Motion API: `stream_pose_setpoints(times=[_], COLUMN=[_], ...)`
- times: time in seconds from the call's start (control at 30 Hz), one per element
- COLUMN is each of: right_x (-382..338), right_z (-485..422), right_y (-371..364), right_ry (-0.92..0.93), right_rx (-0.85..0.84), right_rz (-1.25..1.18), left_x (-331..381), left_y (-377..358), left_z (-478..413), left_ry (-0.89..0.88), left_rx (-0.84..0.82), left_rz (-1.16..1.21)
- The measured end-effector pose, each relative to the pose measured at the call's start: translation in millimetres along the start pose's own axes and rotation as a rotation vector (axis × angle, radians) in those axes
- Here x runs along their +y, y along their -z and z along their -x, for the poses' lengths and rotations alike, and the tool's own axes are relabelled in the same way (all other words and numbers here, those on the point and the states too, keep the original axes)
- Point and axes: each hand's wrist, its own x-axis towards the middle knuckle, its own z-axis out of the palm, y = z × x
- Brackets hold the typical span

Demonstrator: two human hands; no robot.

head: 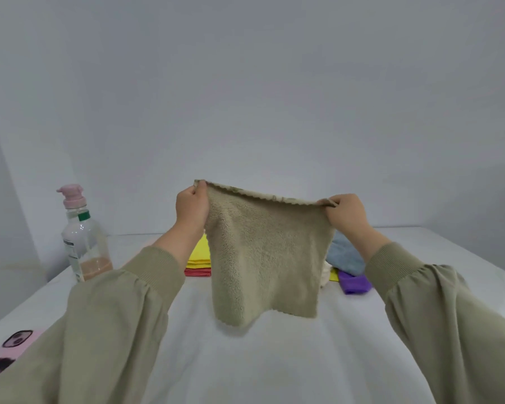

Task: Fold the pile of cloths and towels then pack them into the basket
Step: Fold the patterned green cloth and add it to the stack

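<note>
Olive-green sleeves, the left sleeve (pixel 105 330) and the right sleeve (pixel 449 330), fill the bottom corners. A phone (pixel 9 354) in a pink case lies beside the left one, at the near left edge of the white table (pixel 274 360). Between the sleeves the tabletop is bare up to the beige towel (pixel 266 252).

That fleecy towel hangs spread in the air above the middle of the table, its scalloped lower edge close to the surface or brushing it; which cannot be told. The left hand (pixel 191 208) pinches its top left corner and the right hand (pixel 347 214) pinches the top right, fingers curled round the hem.

Behind the towel on the left, a folded yellow cloth (pixel 200 252) lies stacked on a red cloth (pixel 197 272). On the right a blue cloth (pixel 344 255), a purple cloth (pixel 356 282) and a bit of white cloth (pixel 325 274) lie heaped together.

Near the left edge stands a clear bottle (pixel 83 237) with a pink pump top, a brownish liquid filling only its bottom. Its label is too small to read. A plain pale wall (pixel 274 83) rises past the far edge.
</note>
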Motion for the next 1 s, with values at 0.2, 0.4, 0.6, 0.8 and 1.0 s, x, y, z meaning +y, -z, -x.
stream_pose_setpoints(times=[0.2, 0.4, 0.6, 0.8, 1.0], right_x=[-8.4, -13.3, 4.8, 45.3, 78.8], right_z=[17.5, 10.2, -2.3, 7.1, 9.3], right_y=[21.4, 46.7, 21.8, -41.5, -78.5], right_ry=[-0.232, -0.420, -0.368, -0.148, -0.151], right_rx=[-0.316, -0.614, -0.509, -0.432, -0.308], right_rz=[-0.813, -0.655, -0.114, 0.349, 0.405], left_x=[10.9, 10.8, -36.3, -108.1, -152.1], left_y=[23.5, 43.3, 38.6, 22.8, 1.1], left_z=[13.7, 4.2, -19.3, -26.4, -19.1], left_ry=[0.357, 0.552, 0.451, -0.004, 0.320], left_rx=[-0.340, -0.562, -0.424, -0.390, -0.318], left_rz=[0.249, 0.281, -0.159, -0.926, -0.424])
